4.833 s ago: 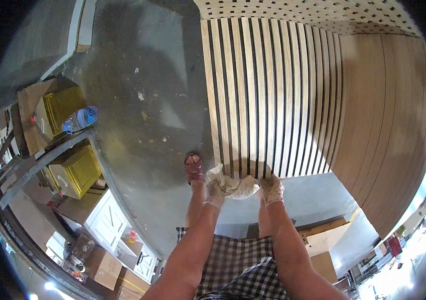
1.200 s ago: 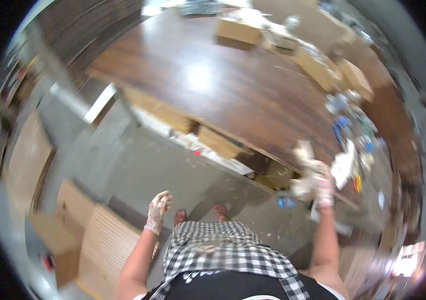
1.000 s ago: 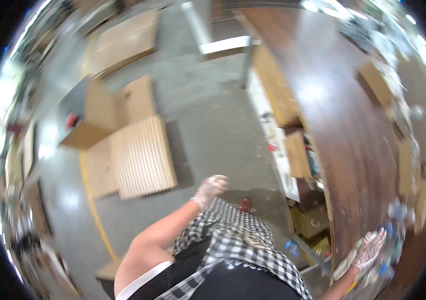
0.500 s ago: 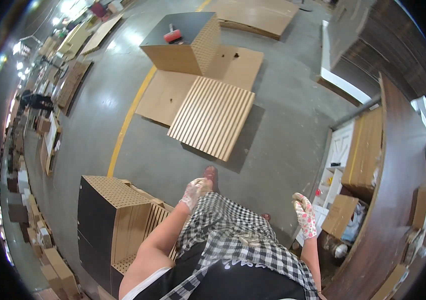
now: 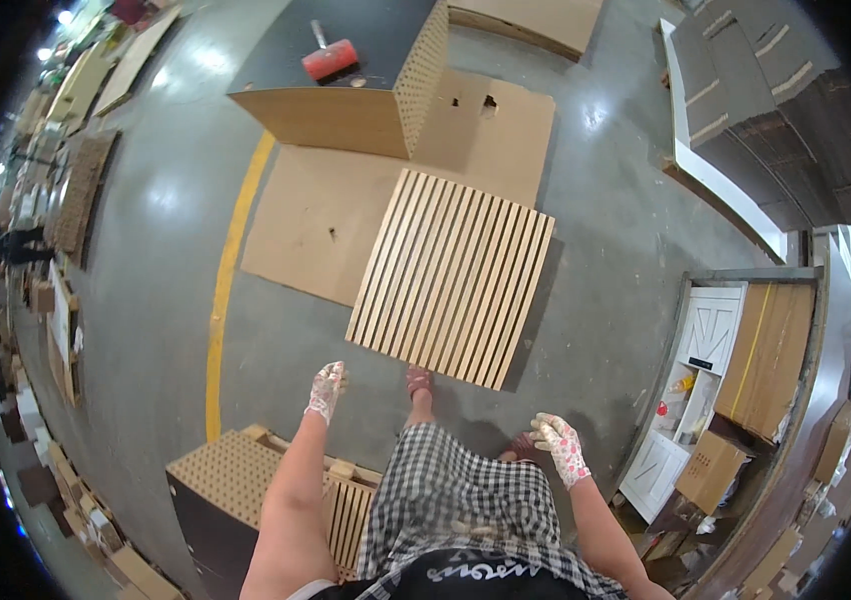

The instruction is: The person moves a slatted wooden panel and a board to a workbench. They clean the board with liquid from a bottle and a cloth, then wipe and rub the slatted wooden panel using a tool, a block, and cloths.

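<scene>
My left hand (image 5: 328,388), in a white glove with a floral print, hangs in the air left of my legs, its fingers loosely bent with nothing in them. On the right, my gloved right hand (image 5: 561,447) is held out, fingers apart and bare of any object. Ahead of both lies a square panel of light wooden slats (image 5: 454,275), casting a shadow on the floor. Behind it stands a large box-shaped cabinet (image 5: 341,118) with a dark top and a perforated side. A red-headed mallet (image 5: 330,60) rests on that top.
Flattened cardboard (image 5: 316,220) lies under the cabinet. Close by my left arm is another perforated, slatted cabinet (image 5: 231,470). To the right are a white shelf unit (image 5: 691,390), a cardboard box (image 5: 713,470) and stacked dark boards (image 5: 761,130). A yellow line (image 5: 226,290) marks the floor.
I have come closer to the slatted panel and the cabinet with the mallet. My left hand has swung out to the left, away from my apron; my right hand has moved slightly inward.
</scene>
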`<action>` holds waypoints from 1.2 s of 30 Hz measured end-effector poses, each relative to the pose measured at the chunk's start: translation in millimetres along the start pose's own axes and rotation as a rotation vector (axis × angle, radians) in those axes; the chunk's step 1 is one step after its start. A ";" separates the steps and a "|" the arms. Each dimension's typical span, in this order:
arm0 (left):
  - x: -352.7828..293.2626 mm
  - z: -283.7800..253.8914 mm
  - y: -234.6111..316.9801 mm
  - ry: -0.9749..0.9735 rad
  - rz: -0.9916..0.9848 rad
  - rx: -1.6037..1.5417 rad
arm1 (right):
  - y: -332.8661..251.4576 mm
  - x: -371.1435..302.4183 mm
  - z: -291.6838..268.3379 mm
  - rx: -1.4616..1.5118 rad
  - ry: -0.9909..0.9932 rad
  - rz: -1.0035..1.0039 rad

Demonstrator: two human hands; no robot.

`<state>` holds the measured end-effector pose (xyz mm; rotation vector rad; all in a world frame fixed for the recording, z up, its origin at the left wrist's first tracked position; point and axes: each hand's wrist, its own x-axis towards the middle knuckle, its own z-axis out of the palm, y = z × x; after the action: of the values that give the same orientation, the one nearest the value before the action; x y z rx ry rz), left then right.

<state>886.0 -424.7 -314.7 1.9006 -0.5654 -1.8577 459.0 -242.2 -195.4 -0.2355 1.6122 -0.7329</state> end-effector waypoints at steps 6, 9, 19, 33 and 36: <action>140.7 1.5 -4.4 0.134 0.237 0.647 | 25.8 137.8 6.8 -0.056 0.122 0.063; 213.0 9.6 -19.4 0.197 0.265 0.679 | 62.5 245.3 -18.5 -0.142 0.227 0.023; 275.3 -13.1 -30.6 0.084 -0.087 0.415 | 73.6 409.6 -22.6 0.153 0.143 -0.009; 271.3 -15.2 -35.0 0.111 -0.170 0.327 | 91.9 420.9 -28.6 0.284 0.105 -0.035; 271.7 -14.3 -20.4 -0.012 -0.196 0.000 | 94.4 422.2 -35.2 0.256 0.107 0.019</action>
<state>906.7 -559.7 -550.9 2.0087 -0.3947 -1.9892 368.3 -388.0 -594.1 0.0043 1.5996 -0.9407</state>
